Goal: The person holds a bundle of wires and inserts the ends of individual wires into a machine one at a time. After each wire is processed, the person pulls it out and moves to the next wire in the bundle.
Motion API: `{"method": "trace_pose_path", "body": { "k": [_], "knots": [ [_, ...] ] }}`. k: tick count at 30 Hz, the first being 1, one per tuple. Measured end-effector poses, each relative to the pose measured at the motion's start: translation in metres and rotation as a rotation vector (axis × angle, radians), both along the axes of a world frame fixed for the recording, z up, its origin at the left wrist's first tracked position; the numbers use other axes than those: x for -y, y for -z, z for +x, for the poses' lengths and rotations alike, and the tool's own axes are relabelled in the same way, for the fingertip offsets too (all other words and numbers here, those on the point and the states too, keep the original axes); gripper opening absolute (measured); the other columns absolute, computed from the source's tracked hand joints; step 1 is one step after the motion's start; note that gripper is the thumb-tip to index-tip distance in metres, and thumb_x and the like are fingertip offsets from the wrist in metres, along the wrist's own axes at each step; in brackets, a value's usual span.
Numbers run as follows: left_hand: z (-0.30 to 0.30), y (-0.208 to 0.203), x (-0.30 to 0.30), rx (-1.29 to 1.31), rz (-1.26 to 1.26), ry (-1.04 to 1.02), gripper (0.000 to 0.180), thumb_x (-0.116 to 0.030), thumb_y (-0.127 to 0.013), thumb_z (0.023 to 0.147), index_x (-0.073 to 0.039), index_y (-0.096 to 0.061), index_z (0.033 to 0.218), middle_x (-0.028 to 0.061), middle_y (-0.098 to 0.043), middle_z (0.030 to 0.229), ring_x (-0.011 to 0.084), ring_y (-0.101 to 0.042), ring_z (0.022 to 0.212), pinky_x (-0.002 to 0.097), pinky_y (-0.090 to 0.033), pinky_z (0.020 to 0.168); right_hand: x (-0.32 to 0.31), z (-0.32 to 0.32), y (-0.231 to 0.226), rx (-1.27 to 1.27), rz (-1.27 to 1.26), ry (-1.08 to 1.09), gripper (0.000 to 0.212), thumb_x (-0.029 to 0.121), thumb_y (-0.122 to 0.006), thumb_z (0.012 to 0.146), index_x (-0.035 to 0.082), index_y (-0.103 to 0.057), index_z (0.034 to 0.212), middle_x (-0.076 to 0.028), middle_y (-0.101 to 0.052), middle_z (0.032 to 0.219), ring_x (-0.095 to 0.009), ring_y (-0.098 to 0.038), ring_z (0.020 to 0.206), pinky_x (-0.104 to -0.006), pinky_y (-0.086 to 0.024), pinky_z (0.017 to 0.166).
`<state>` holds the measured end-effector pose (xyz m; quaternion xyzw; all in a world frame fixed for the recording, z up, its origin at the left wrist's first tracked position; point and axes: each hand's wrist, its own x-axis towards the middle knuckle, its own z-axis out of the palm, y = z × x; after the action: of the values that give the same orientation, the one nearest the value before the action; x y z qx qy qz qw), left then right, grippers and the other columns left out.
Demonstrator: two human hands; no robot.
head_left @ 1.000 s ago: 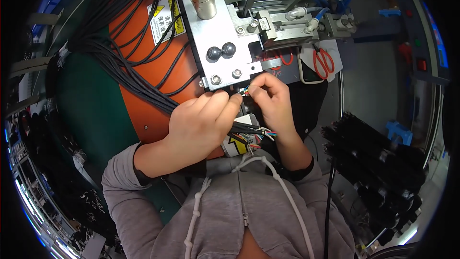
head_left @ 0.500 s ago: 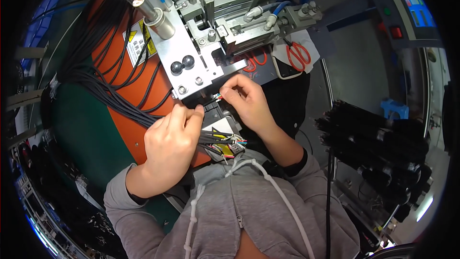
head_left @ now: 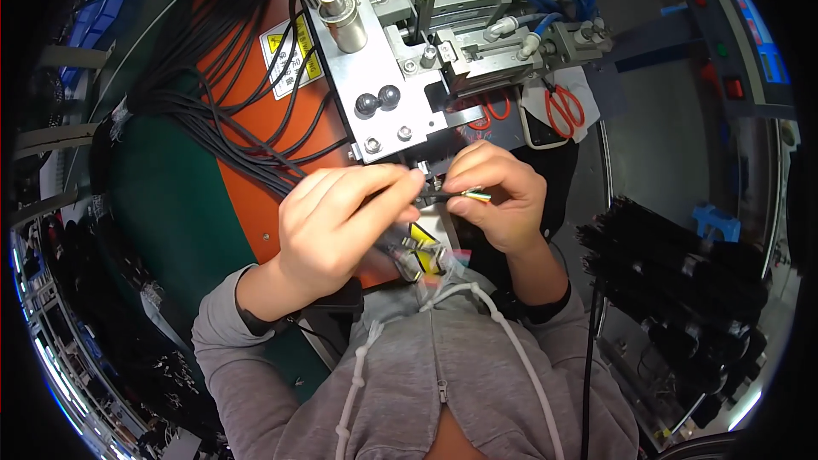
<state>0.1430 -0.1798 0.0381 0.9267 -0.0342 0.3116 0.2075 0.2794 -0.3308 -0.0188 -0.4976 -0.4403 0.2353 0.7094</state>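
Hands have drawn together: left hand (head_left: 341, 226) and right hand (head_left: 498, 196) are now both pinching the black cable (head_left: 439, 196), fingers closed on it.

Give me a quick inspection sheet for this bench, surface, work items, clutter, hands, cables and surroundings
Surface: orange panel beside a green mat.
Job's things: thin black cable with coloured wire ends, held below the metal fixture.
Clutter: red-handled scissors; small connectors in a clear bag.
Hands: left hand and right hand both pinch the cable.
Cables: black cable bundle across the panel; blue hoses.
Surroundings: black finished cables at right.
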Motion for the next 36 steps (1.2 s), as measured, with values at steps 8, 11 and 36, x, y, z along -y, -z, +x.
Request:
{"method": "trace_pose_path", "body": {
  "k": [8, 11, 36],
  "knots": [
    [-0.006, 0.007, 0.006, -0.019, -0.053, 0.027, 0.024, -0.01, -0.075, 0.069, 0.001, -0.068, 0.089, 0.0058, -0.059, 0.072, 0.0166, -0.059, 0.056, 0.0269, -0.045, 0.045, -0.011, -0.028, -0.024, -0.251, 0.001, 0.182, 0.019, -0.001, -0.078, 0.071, 0.0, -0.068, 0.087, -0.01, -0.067, 0.085, -0.017, -0.062, 0.078, -0.028, -0.049, 0.07],
    [-0.004, 0.008, 0.008, 0.01, -0.085, -0.001, 0.023, -0.009, -0.074, 0.069, 0.001, -0.067, 0.088, 0.0055, -0.058, 0.07, 0.0164, -0.059, 0.055, 0.0273, -0.045, 0.044, -0.017, -0.017, -0.022, 0.055, 0.024, 0.236, 0.021, 0.0, -0.079, 0.07, -0.001, -0.068, 0.087, -0.01, -0.067, 0.085, -0.017, -0.062, 0.076, -0.0283, -0.049, 0.07],
    [-0.01, 0.016, 0.012, -0.13, 0.168, -0.044, 0.034, -0.011, -0.062, 0.067, -0.004, -0.069, 0.099, -0.0014, -0.045, 0.07, 0.0091, -0.046, 0.056, 0.0233, -0.035, 0.043, 0.001, 0.008, -0.018, -0.33, -0.412, -0.101, 0.008, 0.001, -0.068, 0.079, 0.0, -0.061, 0.081, -0.007, -0.058, 0.073, -0.015, -0.053, 0.068, -0.027, -0.042, 0.064]
  ]
}}
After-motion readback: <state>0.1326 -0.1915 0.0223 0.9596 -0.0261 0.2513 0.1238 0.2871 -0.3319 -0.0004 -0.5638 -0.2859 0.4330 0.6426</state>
